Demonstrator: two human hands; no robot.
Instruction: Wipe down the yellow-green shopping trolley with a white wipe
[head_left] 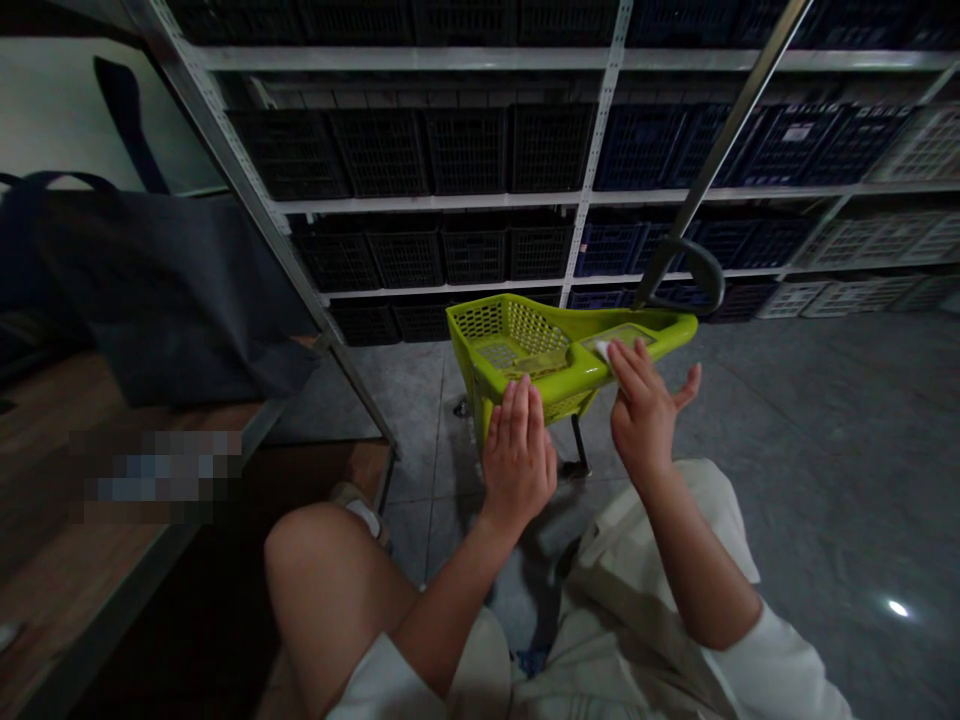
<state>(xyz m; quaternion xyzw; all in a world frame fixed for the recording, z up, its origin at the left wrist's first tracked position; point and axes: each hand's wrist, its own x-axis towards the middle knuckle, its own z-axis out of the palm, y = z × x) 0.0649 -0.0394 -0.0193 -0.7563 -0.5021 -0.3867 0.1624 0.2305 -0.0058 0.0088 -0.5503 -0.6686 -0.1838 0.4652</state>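
Observation:
A lime-green plastic shopping cart (592,377) with a perforated basket stands on the floor in front of my knees. My left hand (519,455) rests on its near rim, fingers stretched out side by side and holding nothing. Under the fingertips of my right hand (643,405), a small white wipe or piece of tissue (602,349) is pressed against the flat panel on top of the cart. The right thumb and little finger side stand apart from the pressing fingers. Most of the white piece is hidden beneath the fingers.
Behind the cart rises metal shelving (450,200) filled with black, blue and pale crates. A metal pole with a dark grey loop (701,275) stands just behind the cart. To the left, a dark bag (180,290) sits on a wooden table (90,570). Grey floor tiles (825,420) extend right.

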